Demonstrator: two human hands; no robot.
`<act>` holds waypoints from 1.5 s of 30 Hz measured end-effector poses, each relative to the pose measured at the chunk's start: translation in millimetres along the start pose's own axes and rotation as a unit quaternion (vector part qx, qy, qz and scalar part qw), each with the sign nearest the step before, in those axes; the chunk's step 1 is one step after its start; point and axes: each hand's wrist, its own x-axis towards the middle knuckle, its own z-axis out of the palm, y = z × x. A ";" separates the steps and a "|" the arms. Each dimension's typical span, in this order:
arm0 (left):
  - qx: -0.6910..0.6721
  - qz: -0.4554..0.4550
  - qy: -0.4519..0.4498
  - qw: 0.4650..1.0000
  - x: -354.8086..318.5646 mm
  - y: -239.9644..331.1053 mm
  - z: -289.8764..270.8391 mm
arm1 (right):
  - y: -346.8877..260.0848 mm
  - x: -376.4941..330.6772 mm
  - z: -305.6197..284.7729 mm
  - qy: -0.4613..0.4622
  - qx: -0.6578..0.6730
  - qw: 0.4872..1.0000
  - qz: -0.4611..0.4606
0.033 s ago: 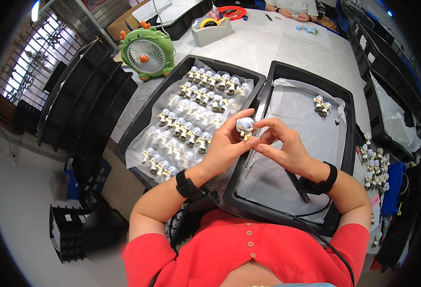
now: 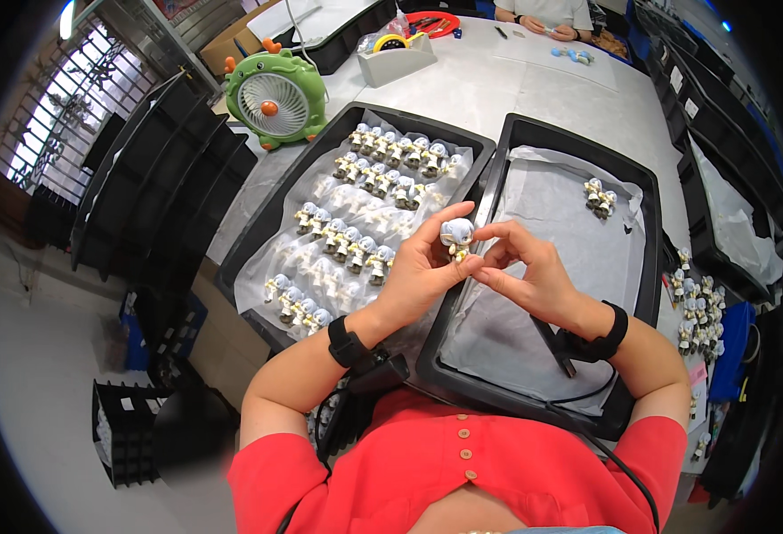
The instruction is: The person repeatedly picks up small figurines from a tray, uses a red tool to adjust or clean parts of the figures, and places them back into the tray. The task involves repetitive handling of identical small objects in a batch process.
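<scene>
Over the border between two black trays, my left hand (image 2: 412, 271) grips a small figurine (image 2: 456, 233) with pale blue-grey hair and a white and gold body. My right hand (image 2: 534, 274) pinches at the same figurine from the right, its thumb and forefinger at the lower body and head side. The left tray (image 2: 275, 191) carries several rows of like figurines (image 2: 347, 245), some covered by translucent white sheeting. In the right tray (image 2: 578, 133), lined with white paper (image 2: 534, 338), a small cluster of figurines (image 2: 600, 198) stands at the far right.
A green fan (image 2: 271, 102) stands beyond the left tray, near a grey tape holder (image 2: 397, 62). More figurines (image 2: 698, 311) crowd the table at right. Black trays (image 2: 155, 169) are stacked at left. Across the table, another person's hands (image 2: 551, 29) are at work. A cable (image 2: 587, 396) crosses the right tray's front.
The figurine's head has turned very slightly between my fingers. Both hands stay where they were.
</scene>
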 end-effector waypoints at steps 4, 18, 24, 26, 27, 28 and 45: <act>0.053 0.013 0.014 0.998 -1.7 4.9 -3.2 | 3.2 3.1 1.3 -0.015 -0.019 1.000 -0.007; 0.266 -0.188 0.084 0.942 -37.6 88.5 -155.8 | -8.1 -0.5 -4.1 0.016 0.018 1.000 0.020; 0.621 -0.294 0.114 0.718 -74.8 53.0 -236.1 | -10.8 0.9 -3.9 -0.006 0.005 1.000 0.023; 0.676 -0.289 0.085 0.672 -83.5 42.4 -246.7 | -9.2 -0.6 -5.3 -0.014 -0.013 1.000 0.024; 0.703 -0.286 0.071 0.648 -86.1 38.4 -250.3 | -9.1 -1.0 -5.0 -0.016 -0.017 0.999 0.024; 0.697 -0.303 0.066 0.646 -87.1 36.0 -253.9 | -9.1 -1.1 -4.7 -0.017 -0.019 0.999 0.023; 0.711 -0.324 0.050 0.622 -89.7 28.3 -259.5 | -10.0 1.2 -4.2 -0.056 -0.100 0.993 -0.015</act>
